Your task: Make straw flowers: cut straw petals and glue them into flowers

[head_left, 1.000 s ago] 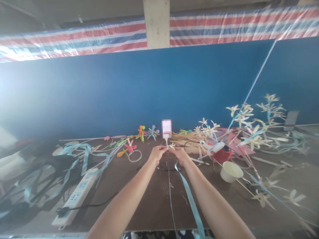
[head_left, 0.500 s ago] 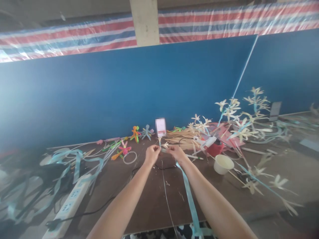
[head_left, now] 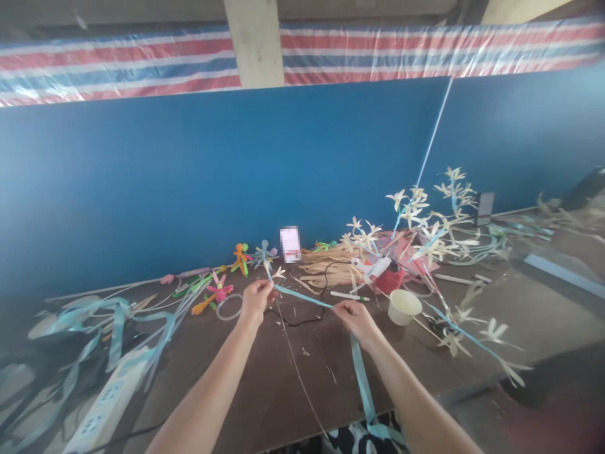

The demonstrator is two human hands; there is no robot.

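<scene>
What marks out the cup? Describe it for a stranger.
On the brown table below the blue wall, look just right of the person's right hand, which pinches a blue ribbon. A cup stands there. It alone is round, cream and open-topped among thin straw flowers.

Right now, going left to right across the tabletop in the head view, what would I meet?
White power strip, pink pipe-cleaner figure, left hand, light blue ribbon held between both hands, right hand, white cup.
</scene>
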